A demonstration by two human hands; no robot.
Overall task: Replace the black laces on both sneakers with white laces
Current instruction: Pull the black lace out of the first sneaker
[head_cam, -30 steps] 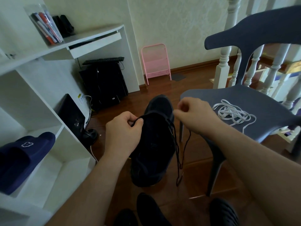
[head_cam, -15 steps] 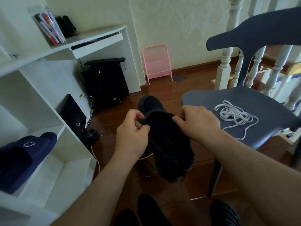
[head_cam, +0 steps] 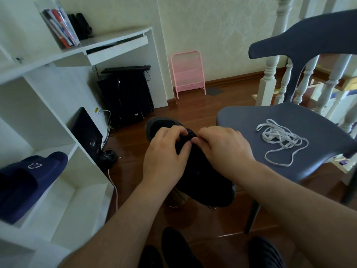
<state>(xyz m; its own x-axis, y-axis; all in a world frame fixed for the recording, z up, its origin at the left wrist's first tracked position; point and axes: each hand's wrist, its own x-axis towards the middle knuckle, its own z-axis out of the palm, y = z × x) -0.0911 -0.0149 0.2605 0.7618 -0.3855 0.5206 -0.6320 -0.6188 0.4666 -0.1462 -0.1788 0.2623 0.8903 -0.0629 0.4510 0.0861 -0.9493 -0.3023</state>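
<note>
A black sneaker (head_cam: 204, 176) is held up in front of me, toe pointing away. My left hand (head_cam: 166, 151) and my right hand (head_cam: 224, 146) meet at its upper part, fingers curled and pinching at the black lace area; the lace itself is hidden between the fingertips. A tangle of white laces (head_cam: 280, 138) lies on the seat of the grey chair (head_cam: 289, 120) to my right. Another dark shoe (head_cam: 179, 248) shows at the bottom edge.
White shelving (head_cam: 63, 171) stands at left with a navy slipper (head_cam: 29, 182) in a cubby. A black computer tower (head_cam: 127, 95) and a pink folding stool (head_cam: 188, 72) are farther back. White stair balusters (head_cam: 268, 78) rise behind the chair. Wooden floor lies below.
The loose black lace that hung down from the sneaker a second ago no longer shows. Both hands have drawn together onto the top of the sneaker, which has tilted.
</note>
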